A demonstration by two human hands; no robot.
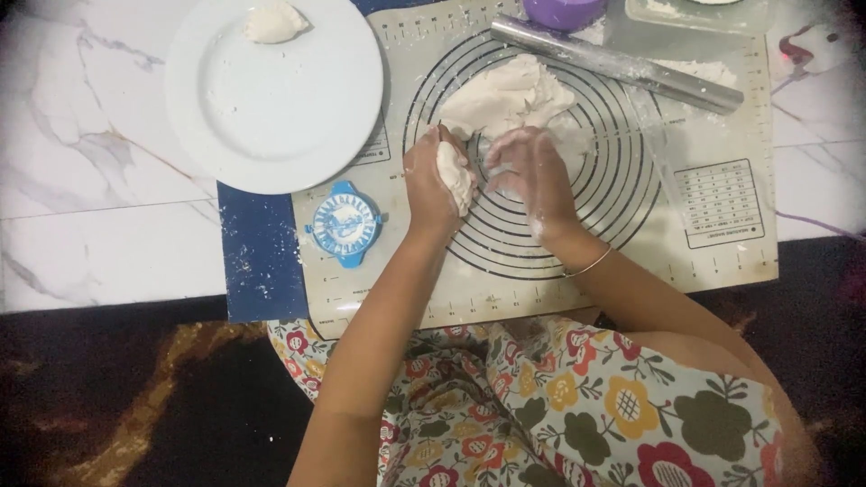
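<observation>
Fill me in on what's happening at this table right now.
A person is working dough over a baking mat. The left hand holds a small piece of dough, and the floury right hand is right beside it. A bigger lump of dough lies on the mat just beyond the hands, with a rolling pin behind it. A white plate carries another dough piece, and a blue dumpling press sits at the left.

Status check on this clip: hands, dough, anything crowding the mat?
Left hand gripping small dough piece; right hand floured, fingers at it. Main dough mass on the pastry mat just beyond. Rolling pin, blue dumpling press nearby, not obstructing.
</observation>
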